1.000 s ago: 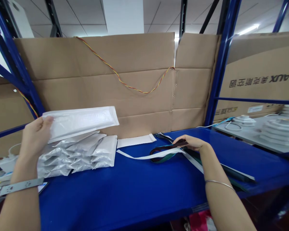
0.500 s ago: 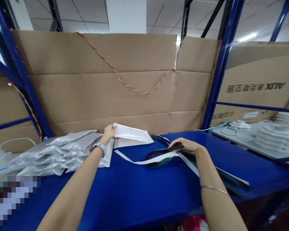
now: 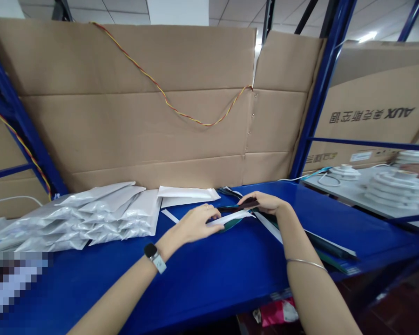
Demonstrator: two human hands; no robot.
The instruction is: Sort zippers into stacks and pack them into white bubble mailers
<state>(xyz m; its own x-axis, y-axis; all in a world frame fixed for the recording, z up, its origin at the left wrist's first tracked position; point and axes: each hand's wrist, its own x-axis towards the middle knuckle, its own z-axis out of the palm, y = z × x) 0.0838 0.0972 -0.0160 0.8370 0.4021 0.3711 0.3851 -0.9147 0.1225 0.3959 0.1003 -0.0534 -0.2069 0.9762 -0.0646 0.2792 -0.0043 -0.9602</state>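
A looped bundle of flat straps [image 3: 234, 224], dark, green and white, lies on the blue tabletop between my hands. My right hand [image 3: 264, 203] grips its dark part from the right, fingers closed. Around the left end of the loop, my left hand [image 3: 197, 224] has its thumb low and fingers above, a white strap [image 3: 232, 216] between them. Beyond my left hand, a white padded envelope [image 3: 188, 192] lies flat with another pale one under it. Long loose strap ends [image 3: 330, 246] trail right beneath my right forearm.
Stacked grey-white plastic mailers [image 3: 101, 214] stand at the left. A cardboard panel [image 3: 153, 135] closes the back between blue rack posts [image 3: 314, 111]. On a side table at right are stacked white discs [image 3: 394, 190]. A pink package [image 3: 277, 312] sits below the table edge.
My left hand has let go of the white envelope, which now lies on the table, and has come right and nearer to the strap bundle. My right hand keeps its grip.
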